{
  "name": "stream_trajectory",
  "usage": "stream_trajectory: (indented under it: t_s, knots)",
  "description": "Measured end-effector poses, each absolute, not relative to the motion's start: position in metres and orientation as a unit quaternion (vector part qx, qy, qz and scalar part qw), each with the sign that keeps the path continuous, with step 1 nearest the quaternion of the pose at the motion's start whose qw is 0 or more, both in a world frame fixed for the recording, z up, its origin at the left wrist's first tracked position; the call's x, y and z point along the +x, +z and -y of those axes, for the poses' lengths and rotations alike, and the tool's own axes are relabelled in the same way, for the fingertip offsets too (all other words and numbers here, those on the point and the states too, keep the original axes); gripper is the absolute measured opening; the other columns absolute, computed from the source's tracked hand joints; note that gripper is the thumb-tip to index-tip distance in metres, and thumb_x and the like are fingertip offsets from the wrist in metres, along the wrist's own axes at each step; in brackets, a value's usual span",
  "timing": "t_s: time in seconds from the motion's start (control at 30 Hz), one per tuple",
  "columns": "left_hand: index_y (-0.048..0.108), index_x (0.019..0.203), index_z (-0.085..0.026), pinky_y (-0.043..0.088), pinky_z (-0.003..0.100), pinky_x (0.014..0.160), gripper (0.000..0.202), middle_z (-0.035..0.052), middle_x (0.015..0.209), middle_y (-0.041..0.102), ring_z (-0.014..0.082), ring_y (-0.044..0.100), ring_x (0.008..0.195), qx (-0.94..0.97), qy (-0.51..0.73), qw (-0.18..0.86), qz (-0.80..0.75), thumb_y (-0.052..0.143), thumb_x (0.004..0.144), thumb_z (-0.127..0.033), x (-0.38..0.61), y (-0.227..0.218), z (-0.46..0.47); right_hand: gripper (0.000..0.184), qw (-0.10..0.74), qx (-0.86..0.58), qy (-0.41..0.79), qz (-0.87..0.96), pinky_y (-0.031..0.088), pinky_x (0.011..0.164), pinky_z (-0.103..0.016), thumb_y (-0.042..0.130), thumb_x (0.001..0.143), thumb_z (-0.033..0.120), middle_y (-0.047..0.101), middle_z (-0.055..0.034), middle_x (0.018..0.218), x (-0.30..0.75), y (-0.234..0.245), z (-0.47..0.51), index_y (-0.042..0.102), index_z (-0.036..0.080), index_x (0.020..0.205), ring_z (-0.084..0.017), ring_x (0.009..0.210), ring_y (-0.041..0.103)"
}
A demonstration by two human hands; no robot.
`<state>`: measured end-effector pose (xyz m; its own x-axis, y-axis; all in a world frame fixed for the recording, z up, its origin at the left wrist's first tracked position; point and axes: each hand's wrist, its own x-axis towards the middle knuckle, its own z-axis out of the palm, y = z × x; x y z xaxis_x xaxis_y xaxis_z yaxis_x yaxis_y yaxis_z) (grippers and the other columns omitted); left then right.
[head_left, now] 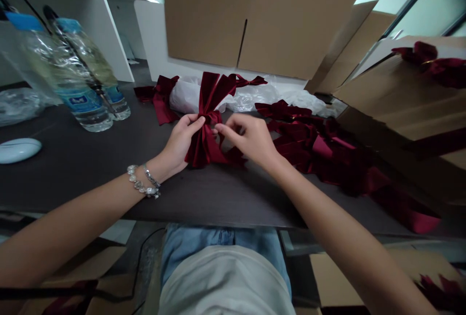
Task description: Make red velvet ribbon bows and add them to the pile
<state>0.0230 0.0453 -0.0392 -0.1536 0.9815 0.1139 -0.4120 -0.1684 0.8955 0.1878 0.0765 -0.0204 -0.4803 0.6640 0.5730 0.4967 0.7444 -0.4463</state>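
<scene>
A dark red velvet bow [207,145] is held upright above the dark desk [174,198], its loops fanned out above and below a gathered middle. My left hand [182,142] grips it from the left, thumb pressed on the knot at its centre. On the other side, my right hand [249,138] is closed at the knot with thumb and fingertips together. A strip of the red ribbon is near those fingertips, but exactly what they pinch is too small to make out. More red velvet bows [302,142] lie heaped right of my right hand.
Two water bottles [85,101] stand at the left, near a white mouse [20,151]. Clear plastic wrapping [251,97] and another red bow [165,99] lie behind my hands. Cardboard boxes [269,14] rise at the back and right, one with a bow [424,58] on its edge.
</scene>
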Motion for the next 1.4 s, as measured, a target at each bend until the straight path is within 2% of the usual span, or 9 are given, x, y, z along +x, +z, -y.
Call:
stream_trajectory:
  t_s: [0.13, 0.23, 0.43, 0.57, 0.7, 0.8, 0.97, 1.1, 1.4]
  knots:
    - [0.050, 0.093, -0.019, 0.056, 0.022, 0.057, 0.009, -0.0031, 0.070, 0.062, 0.0078, 0.060, 0.056, 0.409, 0.633, 0.545, -0.367, 0.056, 0.087, -0.020, 0.024, -0.038, -0.044, 0.040, 0.432, -0.309, 0.233, 0.814, 0.045, 0.083, -0.030, 0.071, 0.078, 0.040, 0.063, -0.0078, 0.104, 0.185, -0.025, -0.084, 0.053, 0.016, 0.105, -0.019, 0.094, 0.059]
    - [0.050, 0.096, -0.020, 0.056, 0.022, 0.054, 0.012, -0.0048, 0.066, 0.058, 0.0069, 0.057, 0.053, 0.436, 0.602, 0.556, -0.372, 0.058, 0.087, -0.023, 0.024, -0.037, -0.042, 0.030, 0.363, -0.295, 0.403, 0.786, 0.049, 0.069, -0.028, 0.062, 0.085, 0.036, 0.064, -0.0071, 0.097, 0.184, -0.027, -0.087, 0.053, 0.014, 0.104, -0.014, 0.076, 0.060]
    - [0.049, 0.093, -0.020, 0.037, 0.011, 0.037, 0.024, 0.0004, 0.091, 0.066, 0.0023, 0.048, 0.050, 0.477, 0.557, 0.558, -0.387, 0.066, 0.081, -0.032, 0.020, -0.038, -0.041, 0.034, 0.261, -0.300, 0.466, 0.790, 0.039, 0.050, -0.021, 0.064, 0.084, 0.039, 0.061, -0.0030, 0.086, 0.219, -0.010, -0.105, 0.059, 0.013, 0.104, -0.007, 0.056, 0.047]
    - [0.050, 0.091, -0.019, 0.025, 0.010, 0.037, 0.025, 0.0022, 0.091, 0.068, 0.0007, 0.042, 0.047, 0.494, 0.544, 0.526, -0.428, 0.068, 0.079, -0.032, 0.018, -0.041, -0.042, 0.031, 0.234, -0.365, 0.382, 0.816, 0.051, 0.077, -0.029, 0.061, 0.079, 0.021, 0.063, -0.0096, 0.112, 0.255, -0.001, -0.128, 0.060, 0.016, 0.109, -0.017, 0.091, 0.061]
    - [0.052, 0.093, -0.020, 0.026, 0.013, 0.040, 0.022, 0.0004, 0.083, 0.067, 0.0021, 0.043, 0.046, 0.537, 0.498, 0.475, -0.487, 0.064, 0.081, -0.034, 0.019, -0.041, -0.039, 0.037, 0.386, -0.349, 0.203, 0.829, 0.044, 0.099, -0.038, 0.051, 0.082, 0.019, 0.056, -0.0103, 0.128, 0.250, 0.011, -0.120, 0.056, 0.019, 0.119, -0.023, 0.121, 0.052]
    - [0.056, 0.089, -0.018, 0.040, 0.017, 0.052, 0.018, 0.0006, 0.081, 0.066, 0.0063, 0.055, 0.058, 0.608, 0.481, 0.383, -0.502, 0.065, 0.080, -0.030, 0.019, -0.034, -0.031, 0.048, 0.316, -0.263, 0.117, 0.904, 0.035, 0.107, -0.044, 0.062, 0.080, 0.029, 0.052, -0.0102, 0.134, 0.222, 0.017, -0.098, 0.053, 0.020, 0.126, -0.027, 0.128, 0.045]
    - [0.062, 0.088, -0.018, 0.048, 0.023, 0.076, 0.017, 0.0034, 0.094, 0.070, 0.0152, 0.065, 0.088, 0.666, 0.465, 0.282, -0.511, 0.067, 0.078, -0.031, 0.008, -0.017, -0.001, 0.024, 0.107, -0.218, 0.097, 0.965, 0.044, 0.084, -0.034, 0.065, 0.077, 0.023, 0.064, -0.0073, 0.096, 0.185, 0.022, -0.078, 0.061, 0.017, 0.100, -0.023, 0.094, 0.060]
    - [0.063, 0.092, -0.020, 0.046, 0.021, 0.065, 0.024, 0.0019, 0.086, 0.072, 0.0156, 0.065, 0.077, 0.645, 0.428, 0.262, -0.576, 0.069, 0.076, -0.038, -0.017, 0.001, 0.031, 0.021, 0.033, -0.182, 0.270, 0.945, 0.039, 0.059, -0.023, 0.061, 0.087, 0.038, 0.061, -0.0005, 0.077, 0.167, 0.033, -0.068, 0.058, 0.017, 0.092, -0.013, 0.064, 0.054]
    - [0.071, 0.073, -0.020, 0.029, 0.018, 0.042, 0.024, 0.0015, 0.059, 0.066, 0.0100, 0.047, 0.047, 0.614, 0.274, 0.348, -0.654, 0.066, 0.076, -0.043, -0.074, 0.040, 0.078, 0.037, 0.033, -0.039, 0.435, 0.899, 0.032, 0.054, -0.020, 0.055, 0.091, 0.051, 0.049, 0.0032, 0.069, 0.095, 0.017, -0.047, 0.050, 0.016, 0.079, -0.008, 0.059, 0.042]
